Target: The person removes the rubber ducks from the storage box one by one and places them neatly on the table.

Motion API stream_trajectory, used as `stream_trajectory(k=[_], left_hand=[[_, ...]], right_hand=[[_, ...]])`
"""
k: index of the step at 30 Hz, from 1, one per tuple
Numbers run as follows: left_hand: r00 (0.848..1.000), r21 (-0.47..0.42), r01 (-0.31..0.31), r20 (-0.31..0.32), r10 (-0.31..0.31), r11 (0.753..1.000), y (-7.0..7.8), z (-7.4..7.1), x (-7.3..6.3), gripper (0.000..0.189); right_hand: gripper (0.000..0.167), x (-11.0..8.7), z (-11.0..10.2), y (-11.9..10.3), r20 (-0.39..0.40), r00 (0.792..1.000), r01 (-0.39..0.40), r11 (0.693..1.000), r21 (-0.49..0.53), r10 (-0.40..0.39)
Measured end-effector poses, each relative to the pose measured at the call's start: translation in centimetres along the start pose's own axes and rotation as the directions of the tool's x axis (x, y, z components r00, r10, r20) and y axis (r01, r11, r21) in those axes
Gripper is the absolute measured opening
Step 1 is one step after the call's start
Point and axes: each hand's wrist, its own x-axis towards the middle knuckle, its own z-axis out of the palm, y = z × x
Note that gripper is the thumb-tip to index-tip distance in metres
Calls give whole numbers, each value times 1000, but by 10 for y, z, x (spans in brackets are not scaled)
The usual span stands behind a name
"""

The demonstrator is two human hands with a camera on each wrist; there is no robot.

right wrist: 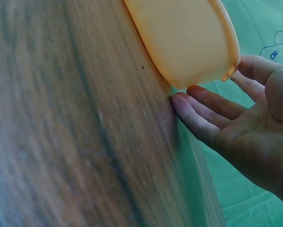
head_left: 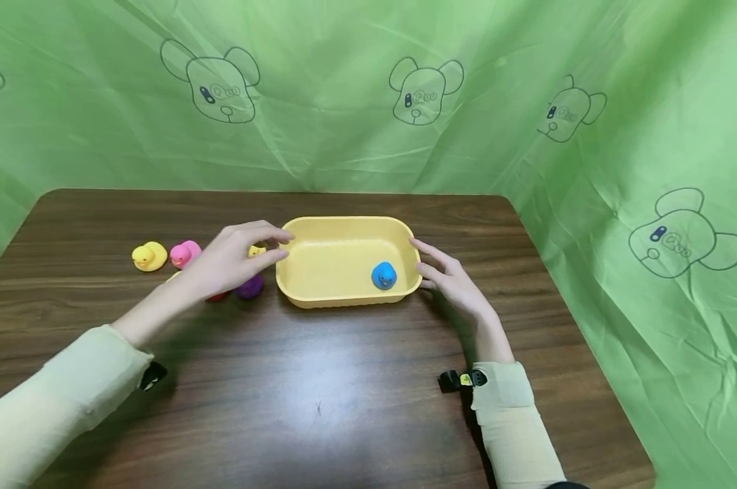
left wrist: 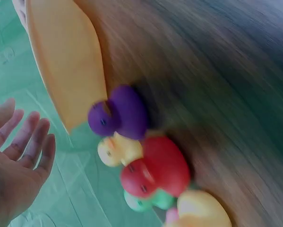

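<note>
A yellow plastic basin (head_left: 319, 272) stands mid-table with a blue rubber duck (head_left: 384, 276) inside, near its right end. My left hand (head_left: 236, 252) hovers by the basin's left end, fingers spread and loosely bent; in the left wrist view this hand (left wrist: 18, 165) holds nothing and appears apart from the basin. Below it sit a purple duck (head_left: 249, 286) and a red duck (left wrist: 160, 165), partly hidden in the head view. My right hand (head_left: 456, 285) touches the basin's right end with extended fingers. In the right wrist view, the fingertips (right wrist: 181, 101) reach the basin's end wall.
A yellow duck (head_left: 150, 256) and a pink duck (head_left: 187, 253) stand on the left of the brown wooden table (head_left: 319, 407). A green duck (left wrist: 148, 201) shows among the cluster. Green cloth (head_left: 325, 102) with bear drawings hangs behind and to the right.
</note>
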Motion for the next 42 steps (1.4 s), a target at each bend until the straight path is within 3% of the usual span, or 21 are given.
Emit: stream_trajectory(k=[11,19,24,32,42], left_hand=[[998,-67,-6,67,11,998,24,37,28,32],[997,-121,-41,60,48,992,34,61,40,30],[997,-111,-55,53,61,992,38,71,45,30],[997,-95,-33,66,40,995,44,85,55,31],[991,-116,16,134,-1,993,53,107,78,33]], right_hand=[[54,-1,-1,1,1,1000,1,1000,-10,-1],[55,-1,-1,0,2,1000,3,1000,-6,-2],[55,0,-1,1,2,1000,5,1000,-3,-5],[54,-1,-1,1,5,1000,6,1000,-10,-6],[54,0,-1,2,18,1000,15,1000,-27,-14]])
